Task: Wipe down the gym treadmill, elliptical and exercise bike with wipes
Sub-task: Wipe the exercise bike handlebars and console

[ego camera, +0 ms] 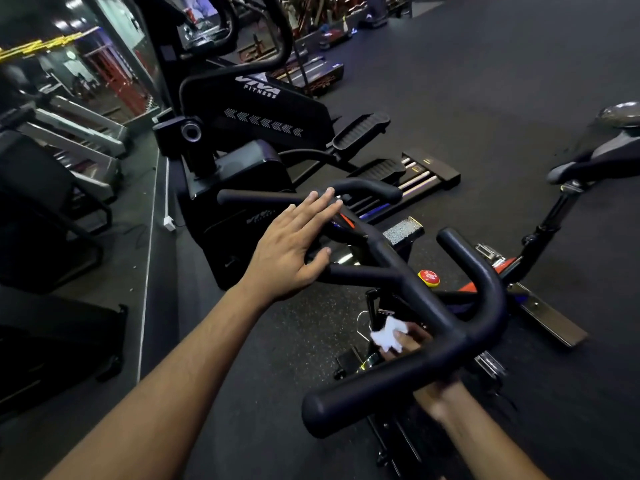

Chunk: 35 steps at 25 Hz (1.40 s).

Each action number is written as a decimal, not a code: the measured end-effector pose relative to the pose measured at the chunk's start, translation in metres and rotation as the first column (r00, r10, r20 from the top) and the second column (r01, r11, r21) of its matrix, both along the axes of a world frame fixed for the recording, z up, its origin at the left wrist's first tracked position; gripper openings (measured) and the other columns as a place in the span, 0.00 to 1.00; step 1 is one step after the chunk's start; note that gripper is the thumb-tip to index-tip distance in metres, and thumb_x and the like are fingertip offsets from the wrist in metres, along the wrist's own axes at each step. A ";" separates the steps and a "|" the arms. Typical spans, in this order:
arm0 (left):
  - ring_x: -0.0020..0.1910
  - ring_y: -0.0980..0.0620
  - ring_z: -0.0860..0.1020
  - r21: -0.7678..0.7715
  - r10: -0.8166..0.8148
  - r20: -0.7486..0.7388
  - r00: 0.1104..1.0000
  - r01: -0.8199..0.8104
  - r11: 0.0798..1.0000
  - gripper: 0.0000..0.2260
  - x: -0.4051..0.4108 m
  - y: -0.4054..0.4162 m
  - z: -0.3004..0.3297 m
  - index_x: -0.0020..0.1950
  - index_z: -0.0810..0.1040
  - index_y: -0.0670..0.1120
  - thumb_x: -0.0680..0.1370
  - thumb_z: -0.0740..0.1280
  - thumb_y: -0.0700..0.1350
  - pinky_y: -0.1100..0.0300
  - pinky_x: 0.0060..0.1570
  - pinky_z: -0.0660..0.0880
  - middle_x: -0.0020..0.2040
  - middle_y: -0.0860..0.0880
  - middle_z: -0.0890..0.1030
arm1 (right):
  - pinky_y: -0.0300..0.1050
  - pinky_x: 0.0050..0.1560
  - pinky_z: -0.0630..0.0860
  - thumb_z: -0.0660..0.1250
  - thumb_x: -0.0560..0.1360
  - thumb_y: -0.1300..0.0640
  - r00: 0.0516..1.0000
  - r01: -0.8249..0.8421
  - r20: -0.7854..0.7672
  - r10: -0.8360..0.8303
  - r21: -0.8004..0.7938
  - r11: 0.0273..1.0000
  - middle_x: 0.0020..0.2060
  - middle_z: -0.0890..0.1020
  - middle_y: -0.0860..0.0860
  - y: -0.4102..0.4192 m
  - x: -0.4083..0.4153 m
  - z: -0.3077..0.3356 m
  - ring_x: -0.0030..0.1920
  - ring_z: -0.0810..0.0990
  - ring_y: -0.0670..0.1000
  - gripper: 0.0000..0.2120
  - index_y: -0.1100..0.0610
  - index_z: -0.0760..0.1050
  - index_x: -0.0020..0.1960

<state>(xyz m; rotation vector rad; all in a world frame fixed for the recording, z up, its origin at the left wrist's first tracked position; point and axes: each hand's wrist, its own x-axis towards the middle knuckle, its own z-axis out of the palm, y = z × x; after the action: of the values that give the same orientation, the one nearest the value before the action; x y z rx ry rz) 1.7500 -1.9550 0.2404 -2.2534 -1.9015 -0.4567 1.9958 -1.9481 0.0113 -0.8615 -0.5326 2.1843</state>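
Observation:
The exercise bike's black handlebar (408, 368) fills the lower middle of the head view. My left hand (294, 247) rests flat on its far bars, fingers straight and thumb under a bar. My right hand (412, 341) reaches beneath the near bar and is partly hidden by it; its fingers pinch a crumpled white wipe (388, 336). A red knob (428, 278) sits on the bike frame below the bars. The bike's saddle (620, 116) shows at the right edge. The black elliptical (256, 112) stands just beyond, marked VIVA FITNESS.
Dark rubber floor (485, 81) spreads to the right and far side. Grey treadmills (79, 133) line the left by a mirrored wall. A white power strip (169, 223) lies on the floor left of the elliptical. Weights and racks stand at the back.

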 end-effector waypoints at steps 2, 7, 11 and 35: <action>0.81 0.55 0.55 0.002 0.021 0.038 0.999 -0.021 1.000 0.32 -0.001 -0.002 -0.001 0.82 0.60 0.51 0.78 0.61 0.52 0.49 0.79 0.56 0.83 0.53 0.58 | 0.51 0.54 0.82 0.75 0.74 0.51 0.999 0.015 0.030 -0.016 0.053 0.999 0.53 0.85 0.57 -0.015 -0.017 0.012 0.49 0.85 0.51 0.09 0.53 0.83 0.52; 0.82 0.54 0.51 -0.001 -0.044 0.145 0.988 0.045 0.999 0.29 -0.018 -0.019 -0.014 0.82 0.58 0.46 0.83 0.57 0.54 0.52 0.80 0.51 0.83 0.50 0.55 | 0.50 0.46 0.82 0.68 0.78 0.66 0.973 0.073 0.197 -0.123 0.241 0.968 0.44 0.86 0.58 -0.034 -0.060 0.046 0.42 0.83 0.55 0.09 0.56 0.84 0.51; 0.82 0.55 0.43 -0.062 -0.186 0.228 0.956 0.205 0.977 0.27 -0.051 -0.052 -0.020 0.83 0.53 0.45 0.86 0.54 0.53 0.59 0.80 0.40 0.84 0.52 0.48 | 0.42 0.34 0.78 0.65 0.78 0.73 0.892 0.108 0.354 -0.281 0.436 0.894 0.33 0.83 0.58 -0.066 -0.100 0.082 0.35 0.78 0.55 0.11 0.62 0.83 0.47; 0.81 0.55 0.45 -0.415 -0.513 -0.147 0.846 0.418 0.808 0.29 -0.195 0.074 0.020 0.83 0.47 0.48 0.84 0.54 0.53 0.56 0.78 0.37 0.83 0.52 0.48 | 0.48 0.57 0.72 0.62 0.78 0.64 -0.098 -0.111 0.504 -0.858 0.851 0.513 0.50 0.81 0.46 -0.002 -0.113 0.141 0.54 0.77 0.54 0.13 0.49 0.81 0.52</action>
<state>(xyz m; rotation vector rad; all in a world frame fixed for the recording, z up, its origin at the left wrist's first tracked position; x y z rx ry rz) 1.5548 -1.8814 0.2600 -2.8721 -1.3753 0.1638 1.8824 -1.9506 0.1523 -1.6836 -1.3567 0.1506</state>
